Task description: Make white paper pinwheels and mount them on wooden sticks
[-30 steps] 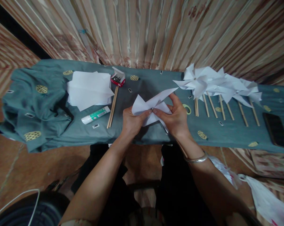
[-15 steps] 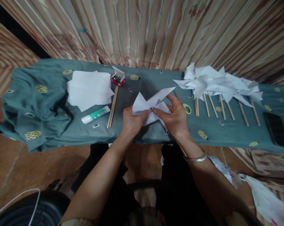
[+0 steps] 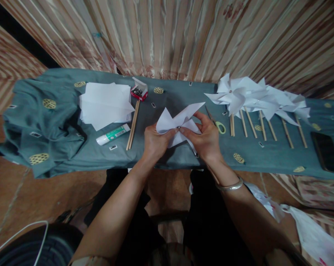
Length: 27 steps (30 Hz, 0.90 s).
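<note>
A white paper pinwheel (image 3: 180,120) is held between both hands above the middle of the cloth-covered table. My left hand (image 3: 157,142) grips it from the left, its thumb pressed close to the centre. From the right, my right hand (image 3: 207,138) pinches it, with the thumb at a small metal pin (image 3: 178,128) in the middle and the index finger behind a blade. The fingers under the paper are mostly hidden. Just beyond my right hand lie scissors (image 3: 220,128) with light green handles.
Left are a stack of white paper (image 3: 106,105), a glue stick (image 3: 113,135), wooden sticks (image 3: 133,125) and a small red box (image 3: 139,90) of metal pins. Several finished pinwheels (image 3: 250,92) on sticks lie right, near a black phone (image 3: 326,152). A curtain (image 3: 167,40) hangs behind the table (image 3: 183,88).
My right hand has shifted very slightly left, so more of the scissors shows. Both hands keep their hold on the pinwheel.
</note>
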Each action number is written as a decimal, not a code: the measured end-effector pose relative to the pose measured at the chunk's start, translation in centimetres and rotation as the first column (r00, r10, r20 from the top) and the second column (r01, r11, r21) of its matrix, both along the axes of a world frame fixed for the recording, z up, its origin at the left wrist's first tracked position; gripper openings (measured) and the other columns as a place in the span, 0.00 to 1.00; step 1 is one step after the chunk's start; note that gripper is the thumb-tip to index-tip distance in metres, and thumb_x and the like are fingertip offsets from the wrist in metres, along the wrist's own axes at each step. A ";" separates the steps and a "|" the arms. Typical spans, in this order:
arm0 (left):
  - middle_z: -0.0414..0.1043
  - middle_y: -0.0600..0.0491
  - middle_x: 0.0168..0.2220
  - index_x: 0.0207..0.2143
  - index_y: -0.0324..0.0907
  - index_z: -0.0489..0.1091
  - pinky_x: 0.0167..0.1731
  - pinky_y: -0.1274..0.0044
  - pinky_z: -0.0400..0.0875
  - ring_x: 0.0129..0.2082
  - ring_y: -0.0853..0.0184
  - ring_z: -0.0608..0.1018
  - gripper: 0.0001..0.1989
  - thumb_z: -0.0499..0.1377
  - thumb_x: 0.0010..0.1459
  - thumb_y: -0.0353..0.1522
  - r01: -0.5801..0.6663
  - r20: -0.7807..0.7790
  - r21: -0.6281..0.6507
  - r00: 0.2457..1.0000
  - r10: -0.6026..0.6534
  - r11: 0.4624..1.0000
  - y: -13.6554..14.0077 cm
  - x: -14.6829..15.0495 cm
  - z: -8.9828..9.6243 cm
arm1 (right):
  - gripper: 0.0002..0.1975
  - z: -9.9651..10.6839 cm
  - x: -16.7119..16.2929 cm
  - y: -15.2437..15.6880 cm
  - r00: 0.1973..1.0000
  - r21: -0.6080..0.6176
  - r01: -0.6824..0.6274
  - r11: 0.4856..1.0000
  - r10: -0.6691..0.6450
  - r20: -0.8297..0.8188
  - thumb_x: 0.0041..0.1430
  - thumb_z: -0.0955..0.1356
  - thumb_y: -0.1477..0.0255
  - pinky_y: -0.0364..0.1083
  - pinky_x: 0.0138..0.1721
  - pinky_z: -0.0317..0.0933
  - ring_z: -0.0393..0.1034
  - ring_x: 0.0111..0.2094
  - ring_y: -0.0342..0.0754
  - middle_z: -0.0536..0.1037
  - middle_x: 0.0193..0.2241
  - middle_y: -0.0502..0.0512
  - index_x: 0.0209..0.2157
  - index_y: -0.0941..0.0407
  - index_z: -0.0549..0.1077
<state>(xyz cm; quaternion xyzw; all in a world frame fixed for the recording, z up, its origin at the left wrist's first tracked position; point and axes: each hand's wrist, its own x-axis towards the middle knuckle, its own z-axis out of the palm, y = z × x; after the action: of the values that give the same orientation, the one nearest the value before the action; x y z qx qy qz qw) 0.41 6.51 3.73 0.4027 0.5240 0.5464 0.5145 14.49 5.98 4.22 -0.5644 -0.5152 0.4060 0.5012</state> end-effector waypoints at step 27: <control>0.76 0.55 0.23 0.21 0.37 0.76 0.25 0.79 0.69 0.23 0.70 0.74 0.09 0.70 0.36 0.32 -0.038 0.042 -0.024 0.998 0.039 0.999 0.3 0.1 -0.6 | 0.35 0.0 0.0 0.3 1.000 -0.003 -0.023 1.000 0.023 -0.019 0.42 0.77 0.56 0.54 0.37 0.75 0.79 0.34 0.55 0.82 0.33 0.53 0.50 0.54 0.70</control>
<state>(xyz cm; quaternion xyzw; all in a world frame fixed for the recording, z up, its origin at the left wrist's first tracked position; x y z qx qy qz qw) 0.51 6.77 3.11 0.3748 0.5271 0.5585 0.5193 14.46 6.26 4.23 -0.5553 -0.5163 0.4178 0.5006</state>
